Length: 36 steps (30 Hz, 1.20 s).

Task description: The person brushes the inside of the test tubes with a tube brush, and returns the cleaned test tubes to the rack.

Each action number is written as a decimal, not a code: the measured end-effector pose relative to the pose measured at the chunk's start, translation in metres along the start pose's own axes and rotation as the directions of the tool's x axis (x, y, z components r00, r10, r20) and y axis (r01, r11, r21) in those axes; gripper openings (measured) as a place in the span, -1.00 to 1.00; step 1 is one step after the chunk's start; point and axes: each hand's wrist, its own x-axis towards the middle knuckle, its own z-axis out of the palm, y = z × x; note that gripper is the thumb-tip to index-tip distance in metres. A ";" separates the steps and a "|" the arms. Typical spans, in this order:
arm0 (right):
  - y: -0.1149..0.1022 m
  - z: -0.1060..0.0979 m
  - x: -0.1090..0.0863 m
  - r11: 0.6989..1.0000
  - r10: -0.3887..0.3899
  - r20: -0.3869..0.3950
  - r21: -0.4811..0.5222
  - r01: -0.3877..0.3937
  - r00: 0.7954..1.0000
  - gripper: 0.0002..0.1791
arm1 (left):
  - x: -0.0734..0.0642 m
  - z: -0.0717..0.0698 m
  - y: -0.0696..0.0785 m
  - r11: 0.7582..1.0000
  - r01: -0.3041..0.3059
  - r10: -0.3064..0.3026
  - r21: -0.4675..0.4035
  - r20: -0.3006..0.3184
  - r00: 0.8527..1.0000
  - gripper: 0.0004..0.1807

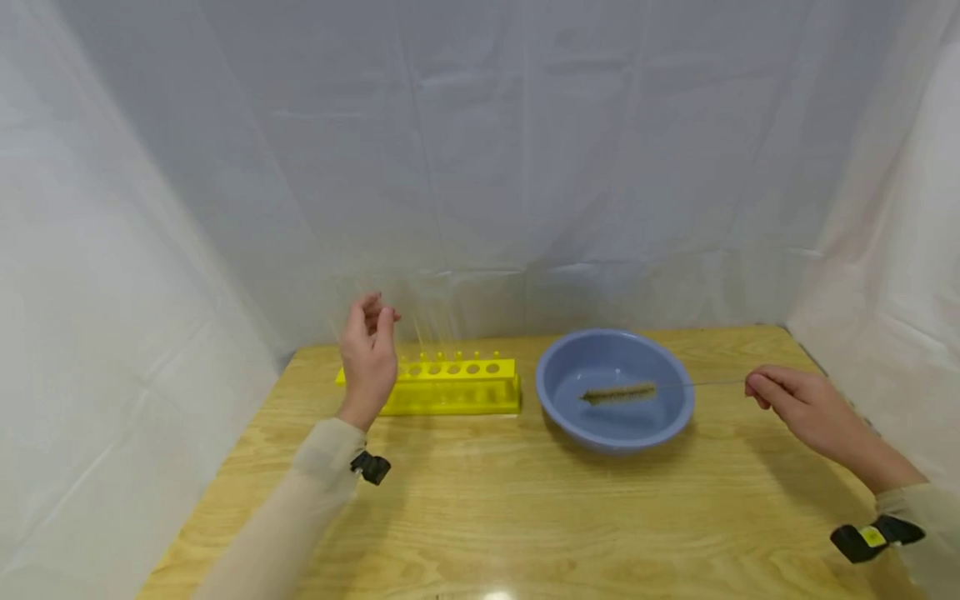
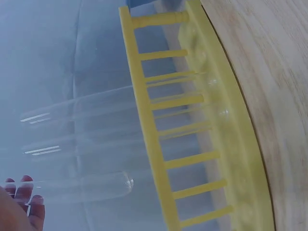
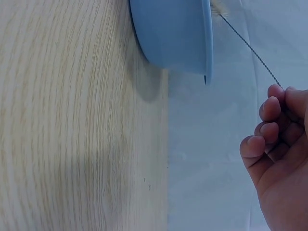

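My left hand (image 1: 369, 354) is raised over the left end of a yellow test tube rack (image 1: 450, 407). In the left wrist view its fingers hold a clear test tube (image 2: 91, 187), whose rounded end hangs apart from the rack. Other clear test tubes (image 2: 96, 101) stand in the rack's holes. My right hand (image 1: 802, 408) pinches the thin twisted wire handle of a test tube brush (image 1: 618, 392) between thumb and forefinger. The brush's bristle head is over the blue basin (image 1: 615, 442); whether it touches the basin, I cannot tell.
The rack and basin stand side by side toward the back of a wooden table (image 1: 480, 508). White sheeting (image 1: 480, 167) hangs behind and at both sides. A black band (image 1: 371, 467) is on the left wrist and another (image 1: 877, 537) on the right.
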 end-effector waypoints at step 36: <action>-0.003 -0.004 -0.004 1.000 -0.014 -0.045 0.010 0.014 0.999 -0.77 | -0.053 0.061 0.043 0.907 -0.369 0.214 0.202 0.534 0.818 -0.74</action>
